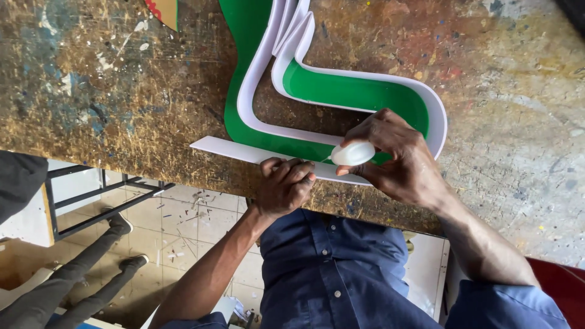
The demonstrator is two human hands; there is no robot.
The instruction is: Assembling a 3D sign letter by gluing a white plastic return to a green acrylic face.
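The left hand (pixel 283 186) is near the edge of the worktop (pixel 109 91). Its fingers (pixel 298 173) are curled shut and press down on a flat white strip (pixel 234 151). The arm comes up from below, bent at the wrist.

The right hand (pixel 396 158) is just beside it, a little farther in. Its fingers pinch one small white bottle (pixel 352 153). The bottle lies on its side, and its tip points left, at the strip where it meets the green shape (pixel 353 91).

There are two hands, one bottle and one flat strip. The green shape is one curvy piece lying flat on the worktop. White bands (pixel 256 79) stand on edge along its sides. I count about three of them at the top, but they overlap, so I cannot be sure.

Far off at the top edge, a bit of a red and green piece (pixel 164 11) shows.
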